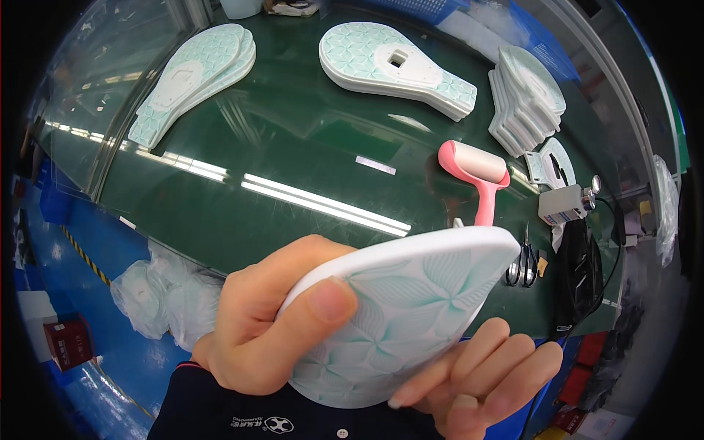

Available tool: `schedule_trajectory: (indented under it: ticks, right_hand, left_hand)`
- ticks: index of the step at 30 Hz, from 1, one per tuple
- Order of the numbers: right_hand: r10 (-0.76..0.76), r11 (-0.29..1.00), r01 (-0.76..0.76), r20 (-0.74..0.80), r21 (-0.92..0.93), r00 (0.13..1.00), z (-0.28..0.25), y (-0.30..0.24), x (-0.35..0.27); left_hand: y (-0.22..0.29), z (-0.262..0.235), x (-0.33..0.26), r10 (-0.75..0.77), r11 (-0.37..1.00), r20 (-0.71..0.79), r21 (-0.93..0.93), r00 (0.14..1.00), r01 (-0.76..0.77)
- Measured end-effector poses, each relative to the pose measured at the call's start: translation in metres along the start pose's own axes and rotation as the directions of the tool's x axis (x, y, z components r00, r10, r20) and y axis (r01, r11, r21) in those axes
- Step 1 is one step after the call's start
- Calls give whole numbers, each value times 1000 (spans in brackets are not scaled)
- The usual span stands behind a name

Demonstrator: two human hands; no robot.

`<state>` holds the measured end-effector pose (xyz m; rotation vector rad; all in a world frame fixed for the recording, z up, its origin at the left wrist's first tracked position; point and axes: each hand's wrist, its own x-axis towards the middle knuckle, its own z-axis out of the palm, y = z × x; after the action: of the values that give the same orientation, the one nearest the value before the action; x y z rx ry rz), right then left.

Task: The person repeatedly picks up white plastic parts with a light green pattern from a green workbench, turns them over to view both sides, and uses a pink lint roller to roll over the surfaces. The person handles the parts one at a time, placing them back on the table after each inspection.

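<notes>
In front of my body, a white paddle-shaped panel (pixel 411 308) with a pale green leaf pattern is held up and tilted, patterned face toward me. My left hand (pixel 282 319) is closed on its left edge, thumb on the patterned face and the other fingers behind. At the panel's lower right edge, my right hand (pixel 484 378) has its fingers apart and loosely bent. Its index fingertip is at the edge, and it does not grip the panel. Just beyond the panel lies a pink-handled lint roller (pixel 480 172).
Similar panels lie on the green table (pixel 293 154): a small stack (pixel 194 73) at far left, another (pixel 392 66) at the far middle, and a taller pile (pixel 524 103) at right. Scissors (pixel 522 264), a white bottle (pixel 563 204) and a black pouch (pixel 579 279) lie at right.
</notes>
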<state>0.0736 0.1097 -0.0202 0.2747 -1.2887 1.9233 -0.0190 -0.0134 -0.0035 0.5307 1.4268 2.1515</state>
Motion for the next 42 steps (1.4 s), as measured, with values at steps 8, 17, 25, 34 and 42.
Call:
schedule_trajectory:
  ticks: [8, 17, 25, 34, 42]
  right_hand:
    - [33, 982, -55, -122, -182, 992, 8, 0, 5]
    - [-211, 930, 217, 54, -298, 976, -4, 9, 7]
    - [-250, 514, -267, -440, -815, 862, -103, 6, 26]
    - [-85, 47, -155, -159, -987, 984, -101, 13, 28]
    - [177, 914, -98, 168, -394, 970, -68, 7, 22]
  left_hand:
    - [-5, 6, 3, 35, 998, -36, 62, 999, -33]
    - [-5, 6, 3, 24, 999, -43, 44, 999, -22]
    - [-3, 3, 2, 2, 1000, -10, -22, 1000, -2]
    - [-3, -15, 3, -43, 991, 181, -121, 983, 65]
    - [-4, -20, 16, -89, 995, 217, -28, 972, 97]
